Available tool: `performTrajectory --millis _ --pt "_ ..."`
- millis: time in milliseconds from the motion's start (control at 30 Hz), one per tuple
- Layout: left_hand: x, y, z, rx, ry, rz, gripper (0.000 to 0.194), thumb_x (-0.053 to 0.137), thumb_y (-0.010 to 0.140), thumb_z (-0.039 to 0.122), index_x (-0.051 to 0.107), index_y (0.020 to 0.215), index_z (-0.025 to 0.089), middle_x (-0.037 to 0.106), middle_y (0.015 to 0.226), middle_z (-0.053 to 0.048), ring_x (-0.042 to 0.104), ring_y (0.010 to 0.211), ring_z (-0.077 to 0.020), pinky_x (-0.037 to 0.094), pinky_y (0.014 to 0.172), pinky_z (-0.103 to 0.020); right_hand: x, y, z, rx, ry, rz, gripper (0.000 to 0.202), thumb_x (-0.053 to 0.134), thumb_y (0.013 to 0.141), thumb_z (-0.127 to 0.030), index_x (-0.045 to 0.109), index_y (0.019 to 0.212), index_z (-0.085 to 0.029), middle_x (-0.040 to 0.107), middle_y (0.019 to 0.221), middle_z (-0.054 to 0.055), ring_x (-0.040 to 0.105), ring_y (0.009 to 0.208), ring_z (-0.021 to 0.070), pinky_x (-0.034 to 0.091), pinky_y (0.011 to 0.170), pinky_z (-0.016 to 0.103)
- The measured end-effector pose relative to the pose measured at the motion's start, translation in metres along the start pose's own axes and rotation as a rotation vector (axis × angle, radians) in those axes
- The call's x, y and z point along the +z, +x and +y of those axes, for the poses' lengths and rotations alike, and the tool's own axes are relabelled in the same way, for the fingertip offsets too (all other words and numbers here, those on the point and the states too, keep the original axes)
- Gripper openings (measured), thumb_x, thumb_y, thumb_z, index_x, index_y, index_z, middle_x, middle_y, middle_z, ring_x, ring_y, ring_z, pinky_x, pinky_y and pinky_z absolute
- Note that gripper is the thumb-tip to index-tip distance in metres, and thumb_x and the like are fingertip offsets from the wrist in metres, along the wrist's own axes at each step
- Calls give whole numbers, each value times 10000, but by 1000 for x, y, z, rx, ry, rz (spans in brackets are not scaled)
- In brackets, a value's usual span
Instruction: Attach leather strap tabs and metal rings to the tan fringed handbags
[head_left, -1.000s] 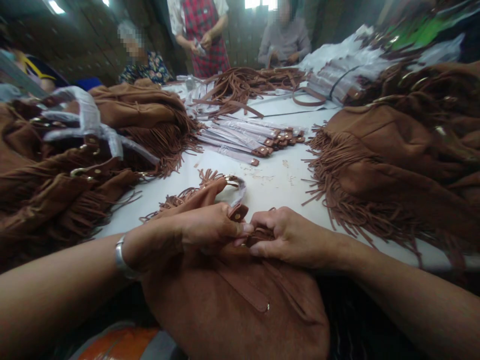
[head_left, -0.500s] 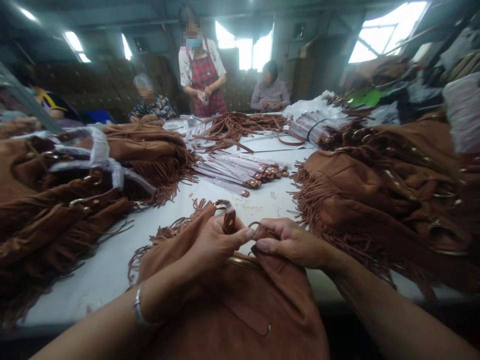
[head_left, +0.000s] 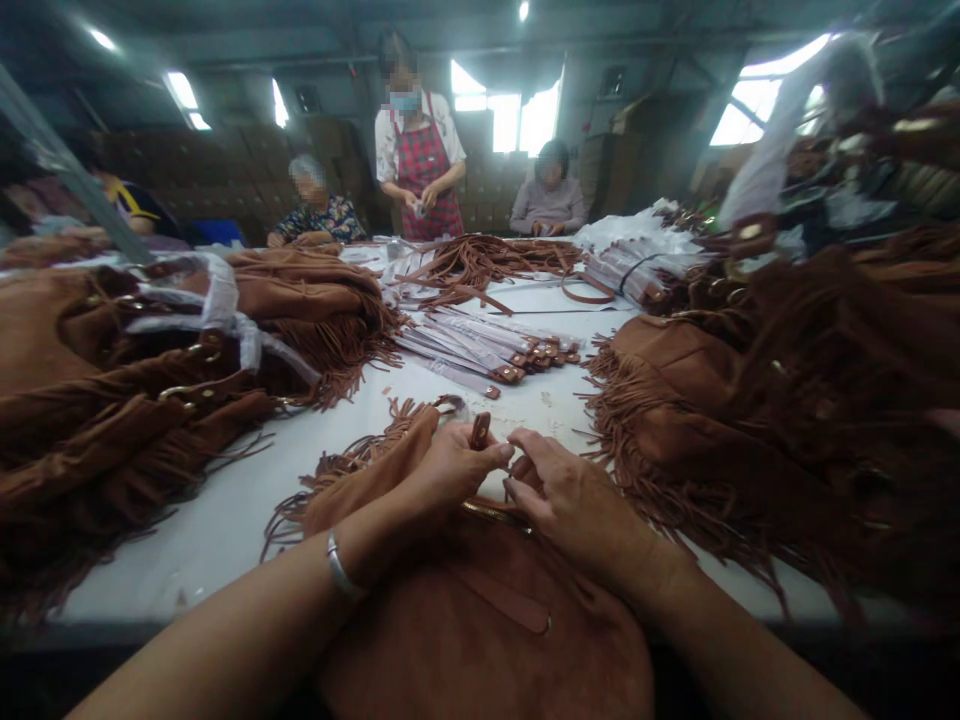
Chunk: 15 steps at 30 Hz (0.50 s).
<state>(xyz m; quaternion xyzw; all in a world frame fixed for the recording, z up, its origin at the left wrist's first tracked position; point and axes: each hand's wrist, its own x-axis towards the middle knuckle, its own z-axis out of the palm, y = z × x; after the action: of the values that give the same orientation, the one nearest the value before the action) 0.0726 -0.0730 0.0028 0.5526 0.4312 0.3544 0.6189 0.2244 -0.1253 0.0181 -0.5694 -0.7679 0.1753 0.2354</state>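
A brown suede handbag (head_left: 495,610) lies at the table's front edge, its zipped opening (head_left: 495,512) just below my hands. My left hand (head_left: 450,465) is closed on a brown leather strap end (head_left: 481,430) with a metal stud, which sticks up between thumb and fingers. Close beside it, my right hand (head_left: 570,490) has its fingers curled at the bag's upper edge, fingertips almost meeting my left thumb. Whatever lies between the right fingers is hidden. Fringe (head_left: 322,480) spreads from the bag's far left side.
Fringed bags are heaped at left (head_left: 135,430) and right (head_left: 675,400). Wrapped straps (head_left: 480,345) lie ahead, with loose brown straps (head_left: 487,262) behind. At right, a blurred plastic-wrapped handle (head_left: 772,150) stands up. A person in a checked apron (head_left: 427,180) stands across the table; others sit nearby.
The metal ring seen between my hands is now out of sight. My right fingers have loosened and shifted. At right, a blurred bag with a wrapped handle has come into view.
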Motion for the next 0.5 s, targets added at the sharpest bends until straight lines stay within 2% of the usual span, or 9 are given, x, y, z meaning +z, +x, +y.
performTrajectory --millis 367,500 --pt "-4 -2 8 -106 -15 -144 452 769 565 493 479 622 151 340 414 91 230 361 -28 135 363 -190 14 -3 12 -100 -96 129 249 486 837 -221 540 1073 -163 624 878 52 585 744 178 401 672 280" --pt "-5 -2 7 -129 2 -182 450 747 595 515 470 620 161 331 402 90 238 346 -35 145 354 -193 13 -3 14 -105 -31 107 192 503 834 -235 552 1005 -161 624 879 46 576 747 167 397 671 272"
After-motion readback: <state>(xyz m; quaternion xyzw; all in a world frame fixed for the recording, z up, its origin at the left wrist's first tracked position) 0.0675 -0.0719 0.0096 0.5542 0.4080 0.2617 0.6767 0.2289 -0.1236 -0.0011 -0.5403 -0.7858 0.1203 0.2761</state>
